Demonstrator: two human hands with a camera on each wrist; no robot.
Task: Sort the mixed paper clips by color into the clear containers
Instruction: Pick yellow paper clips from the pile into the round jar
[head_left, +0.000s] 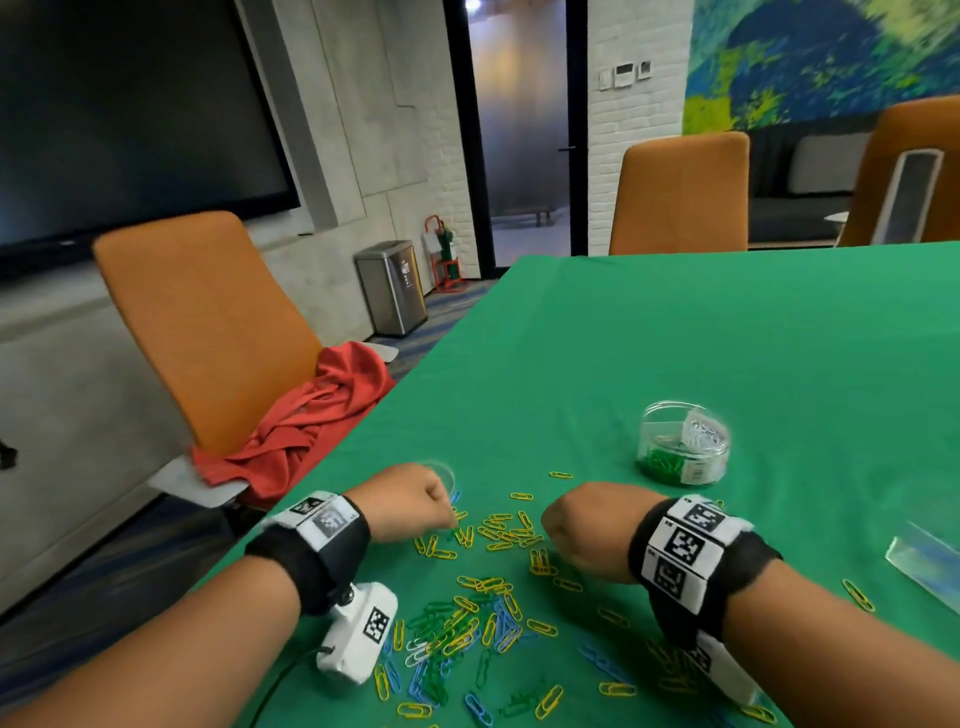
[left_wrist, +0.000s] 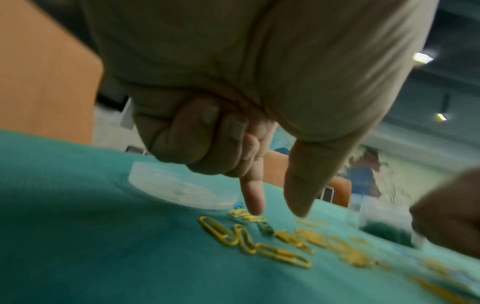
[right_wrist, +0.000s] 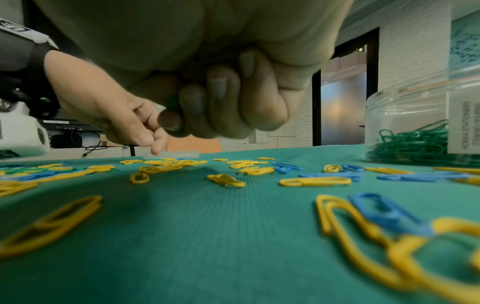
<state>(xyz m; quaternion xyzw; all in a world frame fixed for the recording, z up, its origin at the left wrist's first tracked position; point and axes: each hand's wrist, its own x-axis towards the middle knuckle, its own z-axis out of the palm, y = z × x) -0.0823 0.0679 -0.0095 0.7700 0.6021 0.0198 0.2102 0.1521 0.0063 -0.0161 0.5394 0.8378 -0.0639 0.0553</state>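
Yellow, blue and green paper clips (head_left: 467, 623) lie scattered on the green tablecloth (head_left: 675, 338). A clear round container (head_left: 683, 447) with green clips inside stands at the back right. My left hand (head_left: 447, 514) reaches down over a green clip (left_wrist: 265, 227) among yellow ones; its forefinger and thumb point down, apart, and pinch nothing (left_wrist: 275, 207), while the other fingers are curled. My right hand (head_left: 558, 530) hovers low as a fist, and green paper clips (right_wrist: 171, 101) show between its curled fingers (right_wrist: 197, 102).
A flat clear lid (left_wrist: 182, 185) lies just beyond my left fingers. Another clear plastic piece (head_left: 930, 561) sits at the right edge. An orange chair (head_left: 208, 322) with a red cloth (head_left: 311, 415) stands left of the table. More orange chairs stand behind it.
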